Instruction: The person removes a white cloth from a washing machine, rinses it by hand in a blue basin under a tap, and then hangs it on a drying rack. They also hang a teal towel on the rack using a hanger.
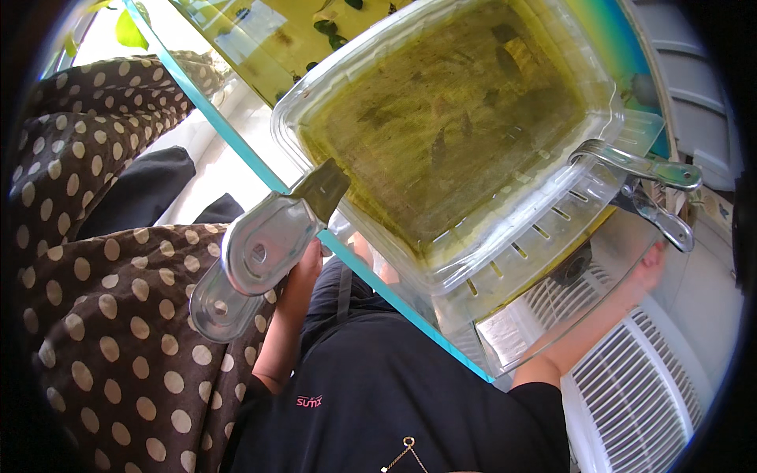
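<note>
A clear plastic tub [449, 130] of greenish water with small dark fish hangs at the rim of a glass aquarium [366, 278]. A large metal clip [266, 242] grips its near left corner. My left hand [309, 260] is at the glass edge just below this clip, partly hidden by it; its grip is unclear. My right hand [652, 263] is at the right, beside the lower metal clip [665, 222], its fingers blurred; whether it touches the clip cannot be told. Another metal clip [639, 165] holds the tub's right corner. A slotted clear plastic piece [532, 230] lies along the tub's near side.
Dark polka-dot fabric [136, 307] drapes along the left. A white slatted grille [633, 372] stands at the lower right. A round dark fitting [573, 266] sits behind the glass near my right forearm. Green leaves [130, 29] show at the upper left.
</note>
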Available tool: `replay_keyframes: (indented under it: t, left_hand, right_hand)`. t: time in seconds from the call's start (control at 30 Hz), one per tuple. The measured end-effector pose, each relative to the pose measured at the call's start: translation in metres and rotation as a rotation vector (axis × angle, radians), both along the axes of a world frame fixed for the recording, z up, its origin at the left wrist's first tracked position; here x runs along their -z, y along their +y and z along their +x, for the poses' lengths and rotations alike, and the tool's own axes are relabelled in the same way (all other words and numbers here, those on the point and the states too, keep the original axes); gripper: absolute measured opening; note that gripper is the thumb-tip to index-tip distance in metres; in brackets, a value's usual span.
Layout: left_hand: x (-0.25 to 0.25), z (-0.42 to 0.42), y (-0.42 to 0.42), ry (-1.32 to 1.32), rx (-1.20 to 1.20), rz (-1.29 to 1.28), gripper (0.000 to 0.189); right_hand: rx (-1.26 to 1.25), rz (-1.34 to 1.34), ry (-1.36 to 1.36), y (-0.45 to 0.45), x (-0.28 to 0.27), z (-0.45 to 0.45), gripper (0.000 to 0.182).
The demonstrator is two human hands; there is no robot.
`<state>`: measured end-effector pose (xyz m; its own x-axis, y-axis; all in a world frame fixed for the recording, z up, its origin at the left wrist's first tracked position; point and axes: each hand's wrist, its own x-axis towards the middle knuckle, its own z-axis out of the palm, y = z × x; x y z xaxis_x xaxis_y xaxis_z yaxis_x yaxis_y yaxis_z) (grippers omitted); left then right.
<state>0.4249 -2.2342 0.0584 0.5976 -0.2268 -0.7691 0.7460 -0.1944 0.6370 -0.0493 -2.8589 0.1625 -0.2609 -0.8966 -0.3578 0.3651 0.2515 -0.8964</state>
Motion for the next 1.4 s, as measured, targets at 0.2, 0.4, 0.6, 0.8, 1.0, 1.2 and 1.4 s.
replay_keyframes:
  t: [0.2,0.4,0.6,0.8,1.0,1.2,1.4]
  left_hand:
    - [0.008,-0.006,-0.019,-0.116,0.019,-0.004,0.026]
    - [-0.039,-0.013,-0.044,-0.113,0.023,0.017,0.026]
    - [-0.037,-0.015,-0.036,-0.150,0.050,0.041,0.023]
    - [0.003,-0.017,-0.011,-0.128,0.034,0.035,0.022]
    - [-0.037,-0.013,-0.027,-0.141,0.106,0.066,0.018]
    - [-0.045,-0.023,-0.038,-0.126,0.067,0.033,0.019]
    - [-0.048,-0.034,-0.038,-0.030,0.038,-0.047,0.022]
  right_hand:
    - [-0.370,-0.277,-0.305,-0.024,-0.098,0.091,0.028]
    - [-0.449,-0.125,-0.230,-0.015,-0.029,0.148,0.028]
    - [-0.322,0.103,-0.264,0.013,0.052,0.056,0.029]
    - [-1.040,-0.255,-0.729,-0.059,-0.069,-0.042,0.030]
    - [-0.321,-0.201,0.010,-0.033,-0.079,0.131,0.038]
    - [-0.341,0.078,-0.258,0.007,0.040,0.080,0.036]
    - [-0.390,-0.203,-0.629,-0.042,-0.082,-0.071,0.035]
